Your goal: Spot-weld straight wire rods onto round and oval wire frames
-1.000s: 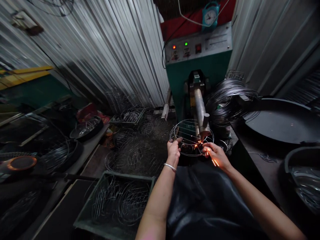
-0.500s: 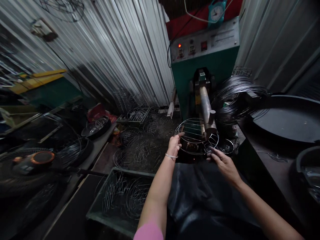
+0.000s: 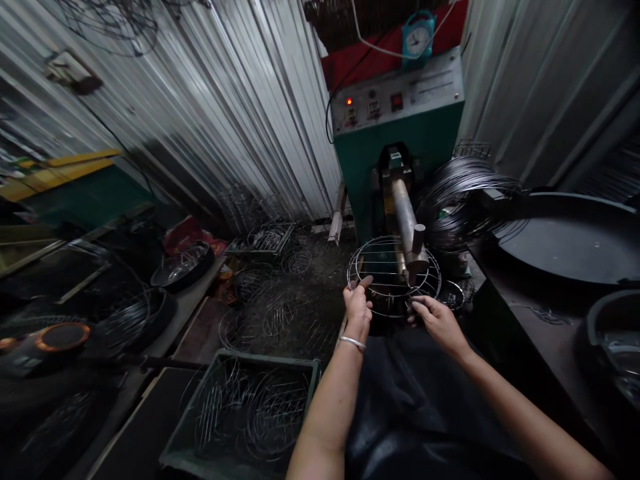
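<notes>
A round wire rack (image 3: 384, 274) with parallel bars and a double rim lies level under the metal arm of a spot welder (image 3: 409, 217). My left hand (image 3: 357, 308), with a bracelet on its wrist, is closed on the rack's near left rim. At the near right rim, the fingers of my right hand (image 3: 436, 321) are pinched together below the welder's tip. What sits between those fingertips is too dark and small to name. The rack's right part passes beneath the electrode and is partly covered by it.
A green crate (image 3: 173, 433) of wire racks stands at lower left. Coiled wire (image 3: 465, 190) hangs right of the welder, near a large dark round pan (image 3: 565, 247). A small bowl (image 3: 454, 293) with metal bits sits beside the rack. Wire pieces litter the floor.
The view has shifted slightly. My left hand sits a bit lower against the rack's rim. The fingers of my right hand have drawn in more tightly near the electrode.
</notes>
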Tool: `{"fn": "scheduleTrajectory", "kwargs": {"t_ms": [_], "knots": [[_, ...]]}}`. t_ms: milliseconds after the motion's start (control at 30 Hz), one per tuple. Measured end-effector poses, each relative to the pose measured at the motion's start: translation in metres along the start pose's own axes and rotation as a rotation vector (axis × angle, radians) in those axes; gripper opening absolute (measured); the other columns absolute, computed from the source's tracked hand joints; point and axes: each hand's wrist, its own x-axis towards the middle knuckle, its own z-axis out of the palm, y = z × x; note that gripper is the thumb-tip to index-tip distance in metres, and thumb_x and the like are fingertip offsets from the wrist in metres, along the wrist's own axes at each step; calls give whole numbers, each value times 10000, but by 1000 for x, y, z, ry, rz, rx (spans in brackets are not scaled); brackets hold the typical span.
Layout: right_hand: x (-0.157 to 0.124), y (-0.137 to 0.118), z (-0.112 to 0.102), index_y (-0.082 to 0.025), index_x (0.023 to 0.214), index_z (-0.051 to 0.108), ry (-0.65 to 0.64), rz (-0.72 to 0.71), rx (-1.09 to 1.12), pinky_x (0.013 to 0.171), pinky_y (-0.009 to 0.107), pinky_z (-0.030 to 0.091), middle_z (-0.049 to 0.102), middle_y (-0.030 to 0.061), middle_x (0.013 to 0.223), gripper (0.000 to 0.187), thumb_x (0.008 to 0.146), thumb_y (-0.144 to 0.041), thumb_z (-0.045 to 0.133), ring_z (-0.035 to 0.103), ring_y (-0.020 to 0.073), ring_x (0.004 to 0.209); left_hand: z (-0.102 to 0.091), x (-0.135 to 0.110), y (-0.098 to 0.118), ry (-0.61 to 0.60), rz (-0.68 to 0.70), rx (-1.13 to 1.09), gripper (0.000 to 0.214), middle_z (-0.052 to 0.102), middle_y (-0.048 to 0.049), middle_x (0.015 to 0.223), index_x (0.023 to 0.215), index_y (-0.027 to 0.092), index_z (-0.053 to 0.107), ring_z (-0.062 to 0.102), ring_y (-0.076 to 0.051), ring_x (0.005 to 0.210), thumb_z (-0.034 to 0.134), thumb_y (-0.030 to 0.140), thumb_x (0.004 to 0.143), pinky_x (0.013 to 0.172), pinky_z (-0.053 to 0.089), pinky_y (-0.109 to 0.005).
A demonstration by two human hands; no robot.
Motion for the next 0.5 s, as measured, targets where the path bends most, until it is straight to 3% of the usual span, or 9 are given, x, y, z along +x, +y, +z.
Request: {"fn": "scheduleTrajectory", "kwargs": {"t_ms": [200, 400, 500], "knots": [[6, 2, -5, -175, 841, 592, 42, -37, -20, 537, 291, 535, 644, 40, 714, 402, 697, -550, 614, 623, 161, 585, 7, -1, -3, 30, -21, -81, 343, 594, 18, 676, 818, 133, 581, 326, -5, 371, 674, 216, 499, 368, 141, -169], [-1, -8, -9, -200, 887, 594, 141, -211, -53, 607, 296, 525, 676, 65, 821, 298, 790, -478, 548, 643, 183, 699, 3, 2, -7, 25, -29, -56, 338, 434, 70, 516, 825, 106, 655, 249, -7, 379, 648, 251, 520, 378, 150, -176], [-2, -2, -13, -188, 874, 613, 97, -191, -177, 545, 278, 485, 666, 49, 701, 296, 781, -461, 551, 621, 177, 621, 4, -3, -7, 7, -34, -69, 353, 438, 70, 515, 836, 105, 660, 229, -1, 378, 650, 234, 507, 376, 151, -174]]}}
